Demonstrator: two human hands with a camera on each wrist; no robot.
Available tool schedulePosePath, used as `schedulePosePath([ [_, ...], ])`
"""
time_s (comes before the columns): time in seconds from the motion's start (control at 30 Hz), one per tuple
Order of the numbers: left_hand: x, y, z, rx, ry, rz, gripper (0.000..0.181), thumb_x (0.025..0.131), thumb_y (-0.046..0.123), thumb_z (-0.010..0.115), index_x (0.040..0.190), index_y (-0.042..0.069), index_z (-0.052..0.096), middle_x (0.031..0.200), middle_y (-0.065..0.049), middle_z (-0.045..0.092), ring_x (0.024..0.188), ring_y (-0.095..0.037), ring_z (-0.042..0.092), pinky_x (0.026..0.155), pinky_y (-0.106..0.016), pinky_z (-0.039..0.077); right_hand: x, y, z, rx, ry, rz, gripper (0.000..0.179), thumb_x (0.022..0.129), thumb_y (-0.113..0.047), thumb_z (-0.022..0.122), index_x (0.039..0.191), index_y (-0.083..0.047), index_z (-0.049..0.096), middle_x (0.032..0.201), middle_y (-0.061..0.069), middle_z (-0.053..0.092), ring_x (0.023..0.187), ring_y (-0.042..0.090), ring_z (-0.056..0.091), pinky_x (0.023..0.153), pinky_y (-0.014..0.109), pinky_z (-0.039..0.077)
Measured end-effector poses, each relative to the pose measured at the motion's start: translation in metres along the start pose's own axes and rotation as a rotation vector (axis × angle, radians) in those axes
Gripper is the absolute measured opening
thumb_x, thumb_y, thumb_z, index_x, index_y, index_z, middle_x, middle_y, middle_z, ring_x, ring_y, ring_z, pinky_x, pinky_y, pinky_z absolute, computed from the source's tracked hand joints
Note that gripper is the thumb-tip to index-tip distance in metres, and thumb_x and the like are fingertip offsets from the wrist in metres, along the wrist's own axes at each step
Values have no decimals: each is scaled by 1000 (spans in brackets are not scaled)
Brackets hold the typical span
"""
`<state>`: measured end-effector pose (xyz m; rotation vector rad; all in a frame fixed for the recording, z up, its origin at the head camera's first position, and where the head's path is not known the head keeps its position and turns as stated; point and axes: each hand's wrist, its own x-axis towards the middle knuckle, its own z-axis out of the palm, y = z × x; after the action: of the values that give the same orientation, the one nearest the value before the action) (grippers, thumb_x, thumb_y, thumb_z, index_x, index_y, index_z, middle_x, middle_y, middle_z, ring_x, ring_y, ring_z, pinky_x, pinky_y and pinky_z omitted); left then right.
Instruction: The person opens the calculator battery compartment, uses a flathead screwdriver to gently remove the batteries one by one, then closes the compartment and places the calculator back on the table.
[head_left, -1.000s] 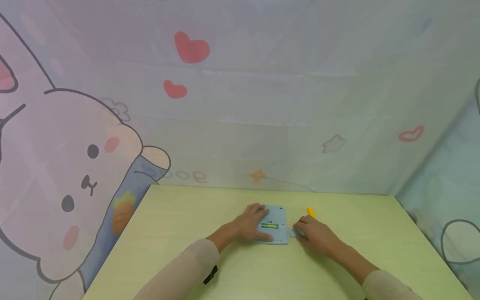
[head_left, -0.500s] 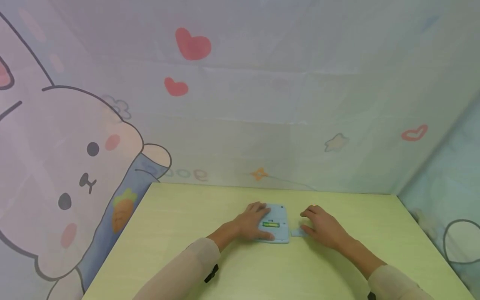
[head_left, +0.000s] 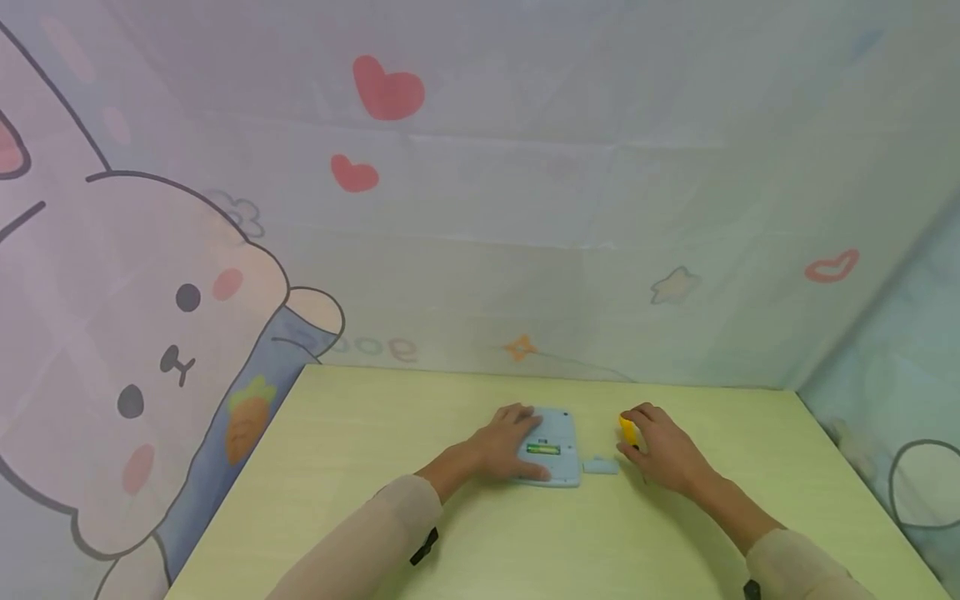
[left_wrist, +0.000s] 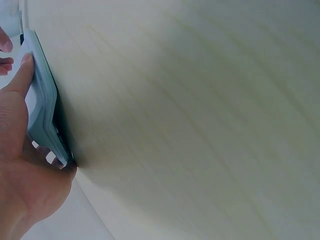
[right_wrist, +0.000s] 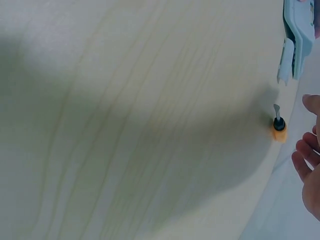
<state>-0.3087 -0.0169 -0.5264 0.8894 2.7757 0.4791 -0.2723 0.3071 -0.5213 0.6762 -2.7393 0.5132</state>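
Note:
A light-blue calculator (head_left: 557, 426) lies with its back up, a green-and-yellow battery (head_left: 543, 449) showing in its opened compartment. My left hand (head_left: 504, 446) holds it at the left side, thumb (left_wrist: 22, 75) across the back and the other fingers at its far part. Just right of the calculator lies its small light-blue battery cover (head_left: 600, 467). My right hand (head_left: 663, 450) hovers with parted fingers around a screwdriver (head_left: 628, 430) with a yellow handle and a black collar. In the right wrist view the screwdriver (right_wrist: 279, 127) stands apart from the fingers.
The pale yellow table (head_left: 480, 542) meets a printed cloth backdrop (head_left: 525, 208) along its far edge. More cloth hangs at the right side (head_left: 907, 400).
My right hand has let go of the battery cover and moved right, over to the screwdriver. The cover lies uncovered on the table. My left hand stays on the calculator.

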Motion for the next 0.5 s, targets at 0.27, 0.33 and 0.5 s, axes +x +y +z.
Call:
schedulePosePath([
  [0.27,1,-1,1,5,-1,-1,101,90,71,71,168,19,32,175,-2,21,161,-27,15,118,-51,39,-3,3,3,-3,13,25,52,95,-18,82,136,9,62,125,19,61,116,40,60,94,54,55],
  [0.33,1,-1,1,6,-3,0,101,90,71,70,168,19,32,175,-2,21,161,-27,15,118,-51,39,-3,4,4,-1,16,30,52,95,-17,82,135,9,62,123,19,61,112,38,61,92,53,55],
  [0.5,2,-1,2,6,-9,2,102,91,72,69,169,19,31,175,-2,20,161,-27,14,118,-51,39,-4,7,7,-6,11,54,51,95,-17,81,133,11,62,118,20,61,96,29,60,83,48,56],
])
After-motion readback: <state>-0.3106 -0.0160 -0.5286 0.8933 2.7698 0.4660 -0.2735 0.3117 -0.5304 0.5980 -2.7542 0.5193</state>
